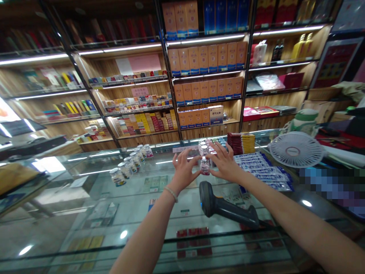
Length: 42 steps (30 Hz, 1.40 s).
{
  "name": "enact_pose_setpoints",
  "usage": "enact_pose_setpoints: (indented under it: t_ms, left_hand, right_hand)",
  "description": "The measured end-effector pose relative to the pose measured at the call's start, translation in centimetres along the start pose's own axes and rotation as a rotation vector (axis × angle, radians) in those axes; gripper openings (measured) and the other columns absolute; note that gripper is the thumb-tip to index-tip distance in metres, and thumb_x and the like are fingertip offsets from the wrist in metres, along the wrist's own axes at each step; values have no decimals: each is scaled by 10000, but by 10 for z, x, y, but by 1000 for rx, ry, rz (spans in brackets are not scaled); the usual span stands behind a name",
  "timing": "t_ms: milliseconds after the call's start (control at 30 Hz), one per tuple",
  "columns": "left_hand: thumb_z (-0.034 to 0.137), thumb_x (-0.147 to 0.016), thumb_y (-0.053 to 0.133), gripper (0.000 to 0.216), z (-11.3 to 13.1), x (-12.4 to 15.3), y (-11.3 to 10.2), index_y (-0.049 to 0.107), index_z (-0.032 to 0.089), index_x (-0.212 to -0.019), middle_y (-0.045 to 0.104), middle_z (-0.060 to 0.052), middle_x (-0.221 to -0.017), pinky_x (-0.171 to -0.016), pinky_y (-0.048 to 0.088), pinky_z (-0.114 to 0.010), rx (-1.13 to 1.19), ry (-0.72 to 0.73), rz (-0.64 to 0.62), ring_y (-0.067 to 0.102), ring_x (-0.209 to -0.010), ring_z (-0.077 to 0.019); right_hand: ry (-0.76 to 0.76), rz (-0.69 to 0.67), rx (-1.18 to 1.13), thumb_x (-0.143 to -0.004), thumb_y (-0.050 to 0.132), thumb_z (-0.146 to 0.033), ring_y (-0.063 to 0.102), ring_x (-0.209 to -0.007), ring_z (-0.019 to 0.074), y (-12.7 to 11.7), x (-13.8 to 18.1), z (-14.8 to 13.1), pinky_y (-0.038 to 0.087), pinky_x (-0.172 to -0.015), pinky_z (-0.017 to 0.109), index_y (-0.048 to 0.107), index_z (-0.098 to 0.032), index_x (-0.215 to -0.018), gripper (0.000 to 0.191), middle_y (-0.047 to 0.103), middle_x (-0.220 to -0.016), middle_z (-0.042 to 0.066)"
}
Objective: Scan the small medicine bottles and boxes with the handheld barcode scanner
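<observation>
Fingers splay wide. Left hand at nine o'clock and right hand at three hem the small bottles together, upright.

I log a black barcode scanner lying on the glass counter. To its right I see a row of blue-and-white packs, with a stack of red-and-yellow boxes behind them and a white fan beside them. Orange cartons fill the back shelves.
</observation>
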<state>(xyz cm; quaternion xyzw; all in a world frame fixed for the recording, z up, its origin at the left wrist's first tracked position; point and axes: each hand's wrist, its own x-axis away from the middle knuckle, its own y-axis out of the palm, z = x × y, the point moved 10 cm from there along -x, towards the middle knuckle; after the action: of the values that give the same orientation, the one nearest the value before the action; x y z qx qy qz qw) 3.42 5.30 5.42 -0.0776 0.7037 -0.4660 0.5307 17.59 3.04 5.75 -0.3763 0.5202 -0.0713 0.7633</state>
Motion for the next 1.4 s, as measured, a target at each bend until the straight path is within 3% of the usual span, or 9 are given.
enact_pose_setpoints:
  t_ms: [233,433,667,1400]
  left_hand:
    - [465,-760,798,532,-1,0,4,632,372,-1257,401,-90,-1537,-1188,126,-579,4,3,-9,365,-1406,-329]
    - [465,-766,794,672,2,1,4,538,363,-1379,430,-110,-1515,-1193,120,-574,-6,27,-27,369,-1409,-324]
    - [410,-764,802,623,5,2,8,567,367,-1339,435,-103,-1512,-1199,109,-574,-25,30,-28,373,-1411,-318]
    - [370,-801,756,551,0,-20,27,571,361,-1320,458,-96,-1490,-1164,190,-554,-61,-32,-42,393,-1388,-315]
  right_hand:
    - [1,10,16,-799,727,-403,221,-1496,342,-1,0,1,73,-1197,582,611,-253,-1231,472,280,-1635,139]
    - [-16,27,19,-789,719,-431,227,-1494,344,1,2,2,66,-1207,574,557,-208,-1290,572,327,-1606,170]
    - [-27,39,20,-787,711,-412,232,-1492,338,4,4,0,45,-1212,570,586,-227,-1197,467,308,-1617,161]
    - [151,22,84,-826,681,-300,237,-1491,318,23,-1,14,62,-1197,585,567,-245,-1291,482,343,-1603,154]
